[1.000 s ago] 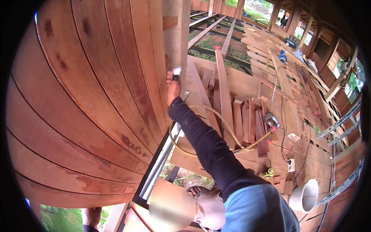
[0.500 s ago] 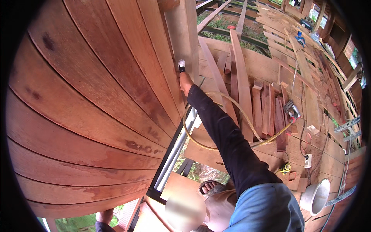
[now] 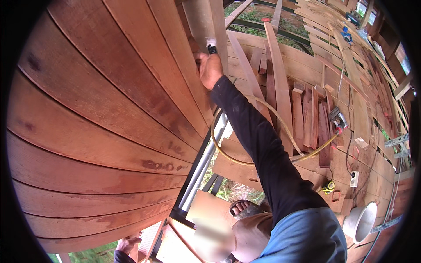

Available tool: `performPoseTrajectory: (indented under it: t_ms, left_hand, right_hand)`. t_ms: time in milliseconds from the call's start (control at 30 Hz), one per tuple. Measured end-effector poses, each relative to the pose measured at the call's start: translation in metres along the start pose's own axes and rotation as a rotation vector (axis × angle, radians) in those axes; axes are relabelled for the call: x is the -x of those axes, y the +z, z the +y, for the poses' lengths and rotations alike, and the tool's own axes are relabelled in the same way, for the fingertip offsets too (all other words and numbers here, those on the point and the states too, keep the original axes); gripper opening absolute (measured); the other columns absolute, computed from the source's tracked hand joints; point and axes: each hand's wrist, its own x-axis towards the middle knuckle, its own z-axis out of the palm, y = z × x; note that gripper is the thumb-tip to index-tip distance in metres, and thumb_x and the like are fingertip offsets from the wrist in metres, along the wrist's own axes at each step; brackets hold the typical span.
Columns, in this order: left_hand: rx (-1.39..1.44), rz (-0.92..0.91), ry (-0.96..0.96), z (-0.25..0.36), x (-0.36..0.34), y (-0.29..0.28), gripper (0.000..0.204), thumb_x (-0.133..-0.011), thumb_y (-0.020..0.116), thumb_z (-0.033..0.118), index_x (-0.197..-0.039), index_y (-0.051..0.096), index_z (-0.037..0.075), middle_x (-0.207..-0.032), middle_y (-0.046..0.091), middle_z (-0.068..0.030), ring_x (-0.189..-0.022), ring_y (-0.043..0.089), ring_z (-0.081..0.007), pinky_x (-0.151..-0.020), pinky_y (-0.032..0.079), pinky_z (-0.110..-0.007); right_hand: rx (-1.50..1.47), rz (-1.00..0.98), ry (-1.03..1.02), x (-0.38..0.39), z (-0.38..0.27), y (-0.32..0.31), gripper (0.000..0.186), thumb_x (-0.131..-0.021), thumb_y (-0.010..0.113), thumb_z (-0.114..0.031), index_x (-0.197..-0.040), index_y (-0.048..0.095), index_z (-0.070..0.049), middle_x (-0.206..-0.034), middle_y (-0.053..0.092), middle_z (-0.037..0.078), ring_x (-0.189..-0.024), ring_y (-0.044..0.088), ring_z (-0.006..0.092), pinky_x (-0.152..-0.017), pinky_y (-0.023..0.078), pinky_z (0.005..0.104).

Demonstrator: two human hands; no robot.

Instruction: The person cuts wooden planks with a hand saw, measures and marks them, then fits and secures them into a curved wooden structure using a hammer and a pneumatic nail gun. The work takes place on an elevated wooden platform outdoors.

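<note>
My right hand [image 3: 209, 70], at the end of a dark sleeve, is closed on a small black-and-white tool [image 3: 212, 49] against the face of a pale upright post [image 3: 219, 24]. Its fingertips are beside the edge of a wall of reddish planks [image 3: 96, 114], which fills the left side. My left hand [image 3: 127, 245] is low at the wall's bottom edge, fingers curled on something I cannot make out. A yellow hose [image 3: 230, 158] loops under my right arm.
Cut boards [image 3: 298, 118] lie on the plank floor near a nail gun [image 3: 337, 118], a tape measure [image 3: 328, 187], a white bucket [image 3: 359, 222] and a socket strip [image 3: 353, 179]. Below are pipes [image 3: 206, 158], a ground gap [image 3: 237, 188] and my sandalled foot [image 3: 245, 208]. Open joists [image 3: 258, 24] lie beyond.
My right hand has moved up the post with the tool. My left hand now shows more of its fingers at the bottom edge. The view has shifted, showing the floor items further right.
</note>
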Motion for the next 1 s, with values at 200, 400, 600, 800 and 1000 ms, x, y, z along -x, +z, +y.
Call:
performPoseTrajectory:
  t_ms: [200,400,600,800,1000]
  left_hand:
    - [0.242,-0.119,-0.283,-0.065,-0.004,-0.008,0.026,-0.075,0.079,0.01,-0.098,0.07,0.002,-0.091,0.071,-0.006,-0.089,0.067,-0.0189,-0.083,0.051,-0.034]
    - [-0.314,0.167,-0.178,-0.091,0.022,0.002,0.026,-0.081,0.072,0.02,-0.1,0.067,0.003,-0.084,0.069,-0.0192,-0.079,0.069,-0.0343,-0.068,0.051,-0.04]
    - [-0.016,0.321,0.048,-0.042,0.002,0.004,0.016,-0.072,0.068,-0.007,-0.082,0.058,0.002,-0.071,0.055,-0.001,-0.068,0.051,-0.0107,-0.061,0.042,-0.029]
    - [-0.263,0.526,0.111,-0.071,0.018,0.018,0.027,-0.079,0.073,0.009,-0.105,0.068,0.007,-0.096,0.069,-0.0151,-0.091,0.066,-0.0312,-0.078,0.052,-0.038]
    - [-0.541,0.583,0.146,-0.026,-0.01,0.011,0.019,-0.085,0.064,0.016,-0.104,0.067,0.014,-0.087,0.067,-0.014,-0.086,0.063,-0.0353,-0.075,0.049,-0.045]
  right_hand:
    - [-0.008,0.151,-0.058,-0.008,0.001,0.009,0.045,-0.095,0.034,-0.034,-0.087,0.063,-0.001,-0.089,0.067,0.013,-0.089,0.061,0.0235,-0.087,0.048,0.0336]
    - [-0.01,0.193,-0.06,-0.005,0.016,0.0,0.044,-0.095,0.037,-0.04,-0.099,0.063,-0.004,-0.092,0.069,0.011,-0.087,0.063,0.0235,-0.082,0.051,0.0343]
    - [0.048,0.239,-0.063,-0.014,0.009,-0.031,0.048,-0.096,0.034,-0.042,-0.105,0.061,-0.004,-0.115,0.058,0.015,-0.104,0.054,0.0299,-0.095,0.045,0.0407]
    - [0.106,0.061,-0.045,-0.035,0.059,-0.055,0.027,-0.1,0.045,-0.036,-0.107,0.064,-0.018,-0.061,0.043,-0.009,-0.048,0.042,0.0092,-0.043,0.039,0.0263]
    - [0.139,-0.138,0.02,-0.086,-0.024,-0.175,0.043,-0.094,0.041,-0.026,-0.121,0.056,0.004,-0.1,0.06,0.015,-0.096,0.055,0.0224,-0.09,0.043,0.0376]
